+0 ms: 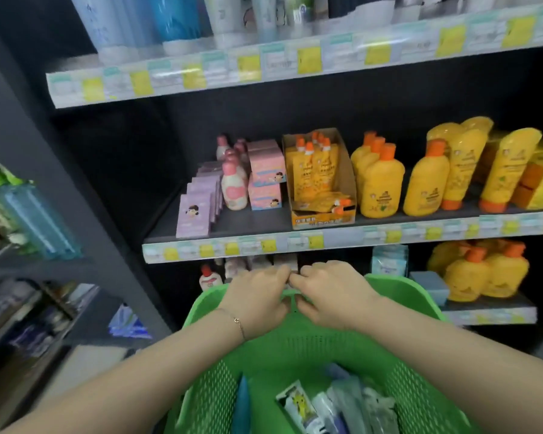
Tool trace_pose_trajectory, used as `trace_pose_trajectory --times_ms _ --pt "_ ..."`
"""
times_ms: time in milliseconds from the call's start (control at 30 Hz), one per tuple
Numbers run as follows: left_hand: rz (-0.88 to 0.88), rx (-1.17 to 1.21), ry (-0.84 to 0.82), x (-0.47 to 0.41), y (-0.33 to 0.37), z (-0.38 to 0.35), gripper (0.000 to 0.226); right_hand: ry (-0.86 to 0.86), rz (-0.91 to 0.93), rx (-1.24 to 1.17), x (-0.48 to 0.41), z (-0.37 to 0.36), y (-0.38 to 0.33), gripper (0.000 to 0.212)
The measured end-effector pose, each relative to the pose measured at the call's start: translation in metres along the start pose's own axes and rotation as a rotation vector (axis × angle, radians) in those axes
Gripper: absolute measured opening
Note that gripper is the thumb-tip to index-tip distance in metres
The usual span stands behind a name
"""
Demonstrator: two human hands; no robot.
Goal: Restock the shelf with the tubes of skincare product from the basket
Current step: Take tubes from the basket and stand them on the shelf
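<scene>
The left hand [257, 297] and right hand [329, 296] each curl round the far rim of one green perforated plastic basket [295, 349] holding at least four soft skincare tubes [298, 405]

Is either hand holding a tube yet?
No, the left hand and right hand grip the green basket at its far rim; the tubes lie inside.

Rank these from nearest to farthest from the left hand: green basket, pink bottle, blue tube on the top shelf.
1. green basket, gripped by the left hand.
2. pink bottle, middle shelf, just above.
3. blue tube, top shelf, far up.
</scene>
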State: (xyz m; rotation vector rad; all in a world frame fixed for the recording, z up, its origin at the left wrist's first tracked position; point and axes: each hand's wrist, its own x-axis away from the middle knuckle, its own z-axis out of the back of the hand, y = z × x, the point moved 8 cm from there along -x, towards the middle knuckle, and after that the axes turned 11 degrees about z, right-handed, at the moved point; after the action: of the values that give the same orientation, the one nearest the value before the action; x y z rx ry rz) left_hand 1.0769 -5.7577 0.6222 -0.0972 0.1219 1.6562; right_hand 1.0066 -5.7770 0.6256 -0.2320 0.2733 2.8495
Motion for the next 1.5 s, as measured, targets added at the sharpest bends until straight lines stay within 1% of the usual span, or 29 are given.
trace_pose_trajectory --times_ms 100,333,500,633,733,833,967,1100,1133,1200,1267,1300,1367,1400,1433,1500 --pt "-0.045 -0.035 -0.066 0.007 0.007 -0.025 0.03 -0.063 -0.044 -0.04 0.014 -0.015 -0.003 0.034" --pt "-0.11 -0.049 -0.209 0.016 0.028 -0.076 0.028 -0.284 -0.19 -0.131 0.041 -0.069 -0.002 0.032" --pt "-0.124 -0.084 -0.335 0.012 0.042 -0.114 0.025 -0.436 -0.233 -0.151 0.056 -0.108 0.0 0.03" --pt "-0.127 -0.104 -0.433 0.011 0.052 -0.147 0.03 -0.592 -0.236 -0.113 0.067 -0.135 0.005 0.036" --pt "-0.119 -0.108 -0.526 0.018 0.056 -0.176 0.033 -0.691 -0.275 -0.155 0.074 -0.153 0.011 0.043" --pt "-0.1 -0.137 -0.641 0.028 0.057 -0.208 0.042 -0.729 -0.298 -0.202 0.075 -0.162 0.013 0.046" --pt "-0.063 -0.13 -0.775 0.04 0.054 -0.246 0.054 -0.731 -0.283 -0.188 0.071 -0.162 0.011 0.044" --pt "-0.076 -0.121 -0.87 0.048 0.065 -0.275 0.061 -0.771 -0.265 -0.21 0.073 -0.165 0.006 0.042" --pt "-0.092 -0.112 -0.887 0.051 0.071 -0.28 0.06 -0.777 -0.264 -0.209 0.073 -0.166 0.005 0.041" --pt "-0.092 -0.033 -0.924 0.055 0.083 -0.29 0.054 -0.784 -0.271 -0.21 0.074 -0.169 0.007 0.039" --pt "-0.01 0.15 -0.959 0.06 0.095 -0.298 0.042 -0.788 -0.289 -0.215 0.075 -0.169 0.01 0.037" --pt "0.034 0.242 -0.971 0.064 0.101 -0.302 0.033 -0.791 -0.298 -0.221 0.075 -0.169 0.011 0.035" --pt "0.167 0.409 -0.979 0.076 0.103 -0.313 0.007 -0.789 -0.31 -0.233 0.075 -0.168 0.014 0.035" --pt "0.239 0.51 -0.984 0.083 0.103 -0.32 0.01 -0.783 -0.314 -0.241 0.074 -0.167 0.014 0.035" --pt "0.29 0.62 -1.0 0.09 0.105 -0.326 0.018 -0.772 -0.314 -0.247 0.072 -0.166 0.015 0.035" --pt "0.402 0.822 -1.035 0.101 0.106 -0.336 0.022 -0.747 -0.311 -0.259 0.068 -0.164 0.015 0.038"
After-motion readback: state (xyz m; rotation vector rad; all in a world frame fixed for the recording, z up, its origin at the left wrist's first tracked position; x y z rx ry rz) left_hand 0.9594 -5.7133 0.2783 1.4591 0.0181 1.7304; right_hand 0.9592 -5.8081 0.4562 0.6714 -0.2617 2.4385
